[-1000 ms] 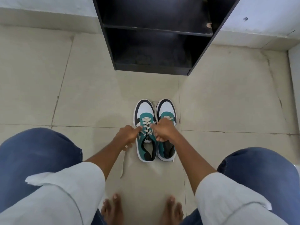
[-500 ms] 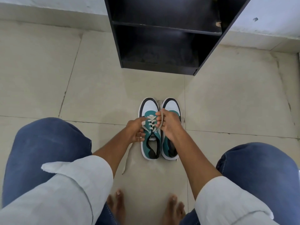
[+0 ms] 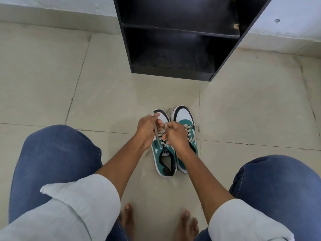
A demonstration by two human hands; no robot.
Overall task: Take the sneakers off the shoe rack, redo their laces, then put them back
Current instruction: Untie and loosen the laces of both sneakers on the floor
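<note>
Two green, white and black sneakers stand side by side on the floor, toes toward the rack. Over the left sneaker (image 3: 163, 159) my left hand (image 3: 146, 130) grips one end of its grey-white lace (image 3: 157, 136), which runs taut down to an eyelet. My right hand (image 3: 176, 134) pinches the other lace end just right of it and covers part of the right sneaker (image 3: 185, 117). The two hands nearly touch above the tongue. The black shoe rack (image 3: 173, 73) stands a short way beyond the toes, its shelves bare.
My knees in blue jeans (image 3: 57, 159) flank the sneakers on both sides, and my bare feet (image 3: 127, 216) rest on the beige tiled floor (image 3: 104, 101) below them. A white wall base (image 3: 52, 9) runs behind the rack.
Both hands have risen and come together over the left sneaker, pulling the lace ends up. The loose lace that lay on the floor at the left is lifted.
</note>
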